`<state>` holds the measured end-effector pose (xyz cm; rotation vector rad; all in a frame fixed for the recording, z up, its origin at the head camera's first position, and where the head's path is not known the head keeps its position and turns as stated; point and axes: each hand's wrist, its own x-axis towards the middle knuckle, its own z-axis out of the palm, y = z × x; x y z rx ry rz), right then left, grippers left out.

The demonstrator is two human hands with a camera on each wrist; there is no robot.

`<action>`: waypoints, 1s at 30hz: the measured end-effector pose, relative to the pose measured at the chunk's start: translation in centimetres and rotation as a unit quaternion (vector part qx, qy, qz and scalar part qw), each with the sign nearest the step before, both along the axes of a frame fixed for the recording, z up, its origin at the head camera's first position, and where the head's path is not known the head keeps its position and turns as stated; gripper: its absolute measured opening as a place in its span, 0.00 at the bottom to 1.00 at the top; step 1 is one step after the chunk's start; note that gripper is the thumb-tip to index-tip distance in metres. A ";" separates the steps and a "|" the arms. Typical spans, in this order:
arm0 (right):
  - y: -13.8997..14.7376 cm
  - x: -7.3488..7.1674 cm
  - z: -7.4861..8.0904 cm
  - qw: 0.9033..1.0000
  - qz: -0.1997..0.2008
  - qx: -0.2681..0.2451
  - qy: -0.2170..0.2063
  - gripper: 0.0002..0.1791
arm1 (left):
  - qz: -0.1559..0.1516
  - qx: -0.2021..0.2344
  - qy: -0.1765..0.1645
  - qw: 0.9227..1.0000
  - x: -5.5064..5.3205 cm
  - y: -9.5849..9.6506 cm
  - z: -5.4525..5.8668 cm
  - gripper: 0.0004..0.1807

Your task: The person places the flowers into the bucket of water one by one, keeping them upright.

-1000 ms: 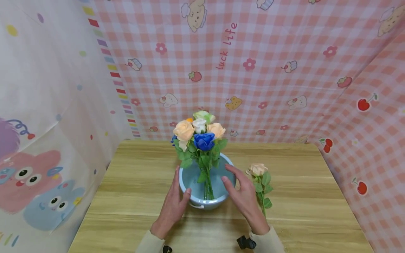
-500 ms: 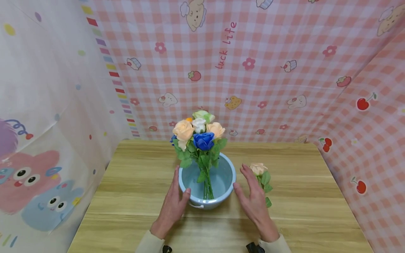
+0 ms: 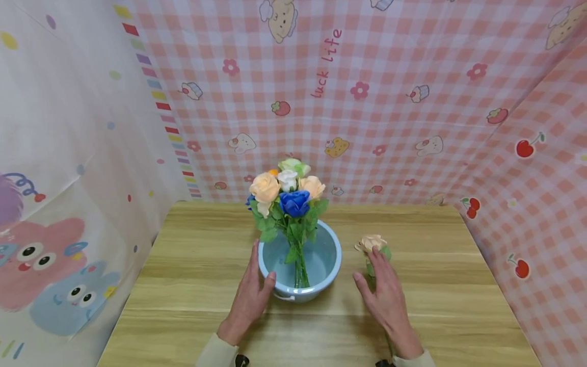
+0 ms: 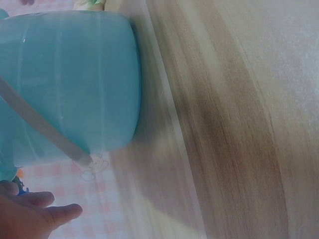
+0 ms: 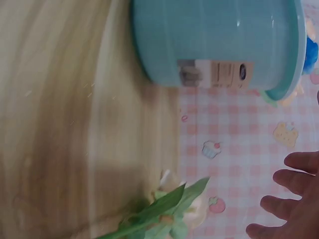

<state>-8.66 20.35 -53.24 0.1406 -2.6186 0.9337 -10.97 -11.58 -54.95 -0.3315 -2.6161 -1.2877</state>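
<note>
A light blue bucket (image 3: pixel 338 255) stands mid-table, with artificial roses (image 3: pixel 295 204) in blue, peach, white and pale green leaning inside it. My left hand (image 3: pixel 249 295) is at the bucket's left side, fingers extended and thumb near the rim. In the left wrist view its fingers (image 4: pixel 62 214) appear just beside the blue bucket wall (image 4: pixel 75 79). To the right, a single peach rose (image 3: pixel 370 242) lies on the table. My right hand (image 3: pixel 385 298) is over its stem with fingers straight, covering much of it. The right wrist view shows the rose's leaves (image 5: pixel 164 204) apart from the spread fingers.
The wooden table (image 3: pixel 197 275) reaches back to a pink checked cloth (image 3: pixel 394 61). A white printed cloth (image 3: pixel 82 127) hangs at left, and another checked cloth (image 3: pixel 550 204) at right. The bucket has a pale handle (image 4: pixel 42 122) and a paper label (image 5: pixel 219 73).
My right hand has left the bucket's right rim and moved right, over the single peach rose. The left hand keeps its place at the bucket. The view has tilted slightly.
</note>
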 end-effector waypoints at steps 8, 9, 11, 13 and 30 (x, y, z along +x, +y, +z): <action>1.7 0.5 -1.1 0.999 -0.019 0.021 -0.033 0.36 | 0.000 -0.001 0.001 1.000 0.0 0.0 0.2 0.45; 1.9 0.6 -1.2 0.999 -0.022 0.019 -0.036 0.37 | 0.000 -0.001 0.000 1.000 0.0 0.0 0.1 0.45; 2.3 0.8 -1.4 0.999 -0.028 0.015 -0.043 0.37 | 0.000 -0.002 -0.002 1.000 0.0 0.0 0.1 0.45; 2.6 1.1 -1.6 0.998 -0.033 0.010 -0.052 0.37 | 0.000 -0.001 -0.004 1.000 0.0 0.0 0.1 0.45; 4.8 2.9 -2.3 0.973 -0.083 -0.081 -0.199 0.39 | -0.002 -0.001 -0.006 1.000 0.0 0.1 0.1 0.45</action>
